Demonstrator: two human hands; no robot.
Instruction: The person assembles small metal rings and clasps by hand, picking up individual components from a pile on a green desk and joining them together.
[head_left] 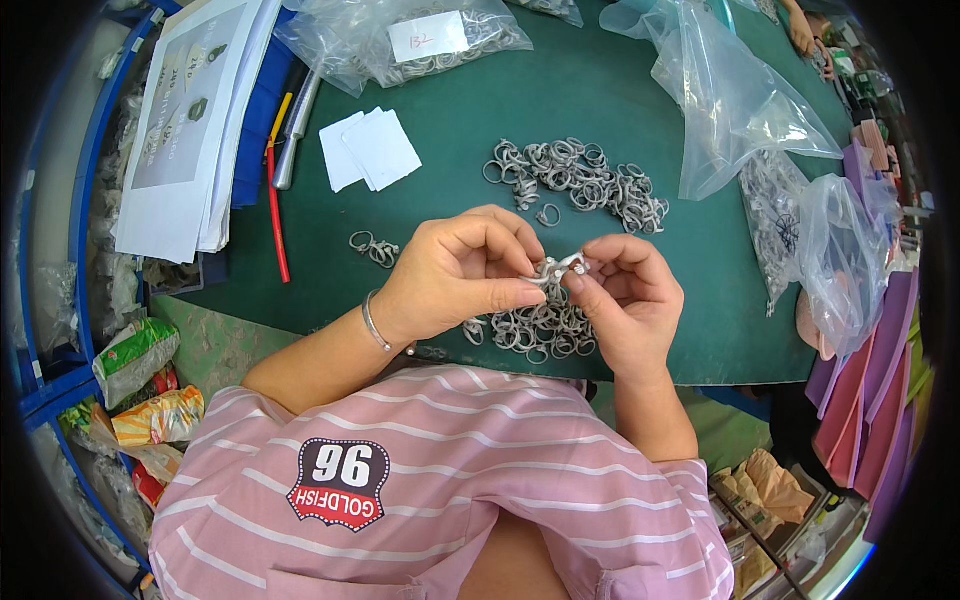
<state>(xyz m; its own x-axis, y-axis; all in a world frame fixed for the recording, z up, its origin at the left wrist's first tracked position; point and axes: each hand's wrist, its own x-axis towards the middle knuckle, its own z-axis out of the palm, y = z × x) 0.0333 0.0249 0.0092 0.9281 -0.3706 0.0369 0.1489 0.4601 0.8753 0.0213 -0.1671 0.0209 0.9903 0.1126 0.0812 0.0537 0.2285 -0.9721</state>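
Near the table's front edge, my left hand (455, 270) pinches a silver-grey ring (541, 271) between thumb and fingers. My right hand (637, 300) grips another small silver-grey ring (571, 262) right beside it, and the two pieces seem to touch. Their fine shape is too small to make out. Below my fingers lies a heap of similar grey rings (540, 330), partly covered by my hands. A larger pile of rings (580, 175) is spread farther back. A few loose rings (374, 248) rest left of my left hand.
White paper cards (370, 148) lie at the back left, near a red and yellow pen-like tool (275, 200) and a stack of printed sheets (180, 130). A clear bag of rings (430, 50) sits at the back. Plastic bags (740, 100) cover the right side. Another person's hand (802, 35) shows far right.
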